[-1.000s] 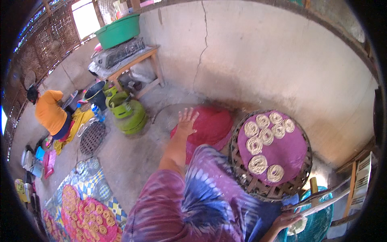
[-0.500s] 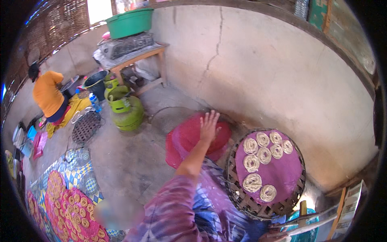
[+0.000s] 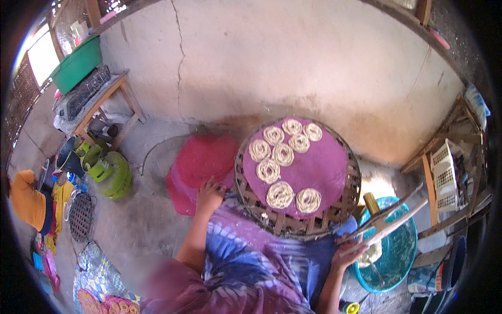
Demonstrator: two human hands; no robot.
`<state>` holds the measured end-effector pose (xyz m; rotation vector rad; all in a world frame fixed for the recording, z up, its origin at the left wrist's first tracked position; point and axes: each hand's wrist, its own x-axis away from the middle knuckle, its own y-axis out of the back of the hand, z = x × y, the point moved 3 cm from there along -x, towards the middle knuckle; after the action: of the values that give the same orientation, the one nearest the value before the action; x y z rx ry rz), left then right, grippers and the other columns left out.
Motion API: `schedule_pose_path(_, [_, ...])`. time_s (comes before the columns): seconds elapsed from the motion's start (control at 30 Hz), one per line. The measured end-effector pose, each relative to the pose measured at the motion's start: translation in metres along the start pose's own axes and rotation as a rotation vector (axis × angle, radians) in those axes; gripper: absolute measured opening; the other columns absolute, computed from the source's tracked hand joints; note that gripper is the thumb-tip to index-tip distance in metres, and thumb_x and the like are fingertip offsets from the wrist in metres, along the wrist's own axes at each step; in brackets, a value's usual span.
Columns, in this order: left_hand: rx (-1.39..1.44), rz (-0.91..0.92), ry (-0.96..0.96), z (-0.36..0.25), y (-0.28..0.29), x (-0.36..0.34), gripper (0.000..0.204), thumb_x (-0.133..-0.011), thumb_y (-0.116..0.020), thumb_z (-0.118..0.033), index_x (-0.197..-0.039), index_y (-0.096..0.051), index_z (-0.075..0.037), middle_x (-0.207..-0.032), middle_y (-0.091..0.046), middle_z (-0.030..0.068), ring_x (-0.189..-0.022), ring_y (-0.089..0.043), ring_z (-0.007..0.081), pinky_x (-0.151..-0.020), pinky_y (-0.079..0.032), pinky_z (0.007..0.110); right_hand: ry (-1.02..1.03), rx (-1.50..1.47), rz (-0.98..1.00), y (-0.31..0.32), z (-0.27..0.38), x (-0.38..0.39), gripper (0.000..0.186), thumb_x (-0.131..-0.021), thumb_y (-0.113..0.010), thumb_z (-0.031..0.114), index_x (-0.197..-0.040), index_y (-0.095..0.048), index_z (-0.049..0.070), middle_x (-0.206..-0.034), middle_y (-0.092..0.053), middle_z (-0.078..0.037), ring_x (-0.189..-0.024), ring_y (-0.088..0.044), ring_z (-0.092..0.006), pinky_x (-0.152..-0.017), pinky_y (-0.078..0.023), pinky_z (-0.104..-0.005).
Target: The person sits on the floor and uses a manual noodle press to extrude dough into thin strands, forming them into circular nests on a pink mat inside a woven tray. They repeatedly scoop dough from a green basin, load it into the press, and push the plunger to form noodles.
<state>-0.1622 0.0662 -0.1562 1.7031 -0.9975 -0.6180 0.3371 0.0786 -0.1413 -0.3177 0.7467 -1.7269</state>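
My left hand [image 3: 210,194] rests on the near edge of a red mesh cloth [image 3: 204,159], its fingers apart and nothing visible in them. To its right, a round woven bamboo tray [image 3: 334,220] lined with purple cloth [image 3: 327,157] carries several pale noodle coils [image 3: 283,154]. They lie along its left side and front. My right hand [image 3: 349,255] is closed round the near end of a wooden pole [image 3: 395,224]. Beneath the poles stands a teal basin [image 3: 400,251] with a pale doughy lump [image 3: 371,255] in it.
A green gas cylinder [image 3: 112,175] stands left, near a wooden table [image 3: 117,86] bearing a stove [image 3: 83,97] and a green tub [image 3: 78,65]. A person in orange [image 3: 29,201] sits far left. A cracked wall [image 3: 261,63] closes the back; a white crate [image 3: 444,178] is right.
My view has turned right, bringing the basin and my right hand on the pole into sight. My left hand has slid from the top of the red cloth to its near edge.
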Motion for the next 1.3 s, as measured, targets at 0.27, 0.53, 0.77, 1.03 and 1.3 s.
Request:
schedule_pose_path(0.27, [0.192,0.296,-0.612,-0.100,-0.039,0.152,0.061,-0.087,-0.064,-0.045,-0.125,-0.049,0.000,-0.114,-0.058,0.0232,-0.104,-0.059,0.0371,-0.090,-0.047,0.047,0.003,0.072,0.011,0.004,0.003,-0.001,0.082,-0.092,-0.031,0.070,-0.138,-0.039,0.002,-0.091,-0.061,-0.014,-0.077,-0.059,-0.0241,-0.064,-0.050,-0.0345])
schedule_pose_path(0.53, [1.648,0.956,0.096,-0.194,-0.064,0.202,0.106,-0.089,-0.059,-0.052,-0.146,0.013,0.002,-0.150,-0.034,0.0163,-0.130,-0.045,0.0291,-0.111,-0.037,0.042,0.149,0.404,-0.275,0.031,-0.009,-0.010,0.069,-0.096,-0.034,0.060,-0.136,-0.041,0.003,-0.099,-0.060,-0.013,-0.083,-0.056,-0.0215,-0.071,-0.046,-0.0354])
schedule_pose_path(0.77, [2.033,0.669,0.162,-0.209,-0.062,0.184,0.088,-0.088,-0.068,-0.040,-0.148,-0.013,-0.006,-0.149,-0.029,0.0127,-0.128,-0.047,0.0280,-0.109,-0.039,0.042,0.181,0.213,-0.169,0.017,-0.023,-0.025,0.070,-0.097,-0.032,0.058,-0.138,-0.039,0.002,-0.102,-0.059,-0.016,-0.084,-0.056,-0.0232,-0.075,-0.046,-0.0367])
schedule_pose_path(1.03, [1.475,0.655,0.115,-0.120,-0.022,0.128,0.039,-0.093,-0.059,-0.022,-0.113,-0.054,0.010,-0.096,-0.066,0.0150,-0.083,-0.063,0.0186,-0.072,-0.052,0.034,-0.068,0.080,-0.119,0.035,-0.007,-0.004,0.080,-0.095,-0.030,0.065,-0.144,-0.030,0.003,-0.110,-0.057,-0.016,-0.094,-0.057,-0.0237,-0.068,-0.050,-0.0334])
schedule_pose_path(1.3, [1.617,0.409,0.073,-0.025,0.025,0.044,0.041,-0.091,-0.061,-0.026,-0.119,-0.056,0.003,-0.114,-0.062,0.0117,-0.100,-0.062,0.0222,-0.089,-0.050,0.036,-0.005,0.021,-0.059,0.006,0.000,0.002,0.080,-0.093,-0.031,0.068,-0.141,-0.032,0.004,-0.089,-0.060,-0.014,-0.073,-0.058,-0.0228,-0.063,-0.049,-0.0352])
